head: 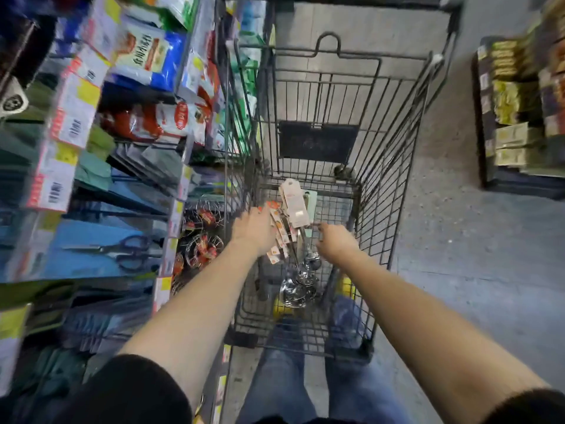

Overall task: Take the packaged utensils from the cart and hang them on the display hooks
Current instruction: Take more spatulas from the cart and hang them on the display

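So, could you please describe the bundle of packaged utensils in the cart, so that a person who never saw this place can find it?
Find the black wire shopping cart standing beside the shelves. Low inside it, between the left hand and the right hand, lies the bundle of packaged utensils. It alone combines shiny steel ladle bowls with pale and orange-printed card tags; everything around it is dark wire.

Dark wire-metal cart (pixel 391 166), glossy steel utensils (pixel 298 289) — paper tags (pixel 293 203), matt
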A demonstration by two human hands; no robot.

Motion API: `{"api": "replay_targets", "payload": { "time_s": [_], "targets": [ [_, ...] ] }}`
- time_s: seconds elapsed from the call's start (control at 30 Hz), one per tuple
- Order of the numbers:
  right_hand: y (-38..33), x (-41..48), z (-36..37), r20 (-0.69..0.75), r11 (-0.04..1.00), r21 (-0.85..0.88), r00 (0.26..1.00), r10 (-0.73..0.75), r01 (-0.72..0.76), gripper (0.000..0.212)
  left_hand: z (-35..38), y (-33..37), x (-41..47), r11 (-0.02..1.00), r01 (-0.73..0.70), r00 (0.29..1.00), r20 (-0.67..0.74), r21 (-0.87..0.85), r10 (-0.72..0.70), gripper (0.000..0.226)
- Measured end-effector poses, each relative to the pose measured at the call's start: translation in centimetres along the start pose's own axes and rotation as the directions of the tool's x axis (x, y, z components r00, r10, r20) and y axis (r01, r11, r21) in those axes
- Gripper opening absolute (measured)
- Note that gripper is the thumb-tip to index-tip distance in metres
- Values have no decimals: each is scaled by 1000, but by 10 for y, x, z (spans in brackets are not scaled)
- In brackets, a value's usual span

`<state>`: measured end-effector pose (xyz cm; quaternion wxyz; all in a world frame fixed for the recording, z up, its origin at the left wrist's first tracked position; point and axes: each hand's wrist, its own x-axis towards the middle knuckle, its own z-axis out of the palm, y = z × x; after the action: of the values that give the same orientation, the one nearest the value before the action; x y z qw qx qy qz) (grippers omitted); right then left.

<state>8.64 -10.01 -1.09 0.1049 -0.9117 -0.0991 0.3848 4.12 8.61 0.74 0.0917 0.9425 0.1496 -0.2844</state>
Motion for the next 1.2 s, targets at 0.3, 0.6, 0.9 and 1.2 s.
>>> {"api": "replay_targets", "payload": {
  "time_s": [0.3,0.6,0.9,1.2],
  "targets": [
    [39,120,40,129,998,-69,992,-5,14,43,92,17,57,991,112,979,180,-71,-98,56],
    [67,185,95,199,997,-42,977,76,-69,33,158,17,86,950,196,972,173,-242,-156,51],
    [54,233,144,171,863,392,947,273,-320,30,199,0,97,896,300,949,196,-328,-246,38],
    [60,250,164,296,467,752,871,392,-465,22,219,-6,91,858,345,935,219,-382,-279,33]
  ]
}}
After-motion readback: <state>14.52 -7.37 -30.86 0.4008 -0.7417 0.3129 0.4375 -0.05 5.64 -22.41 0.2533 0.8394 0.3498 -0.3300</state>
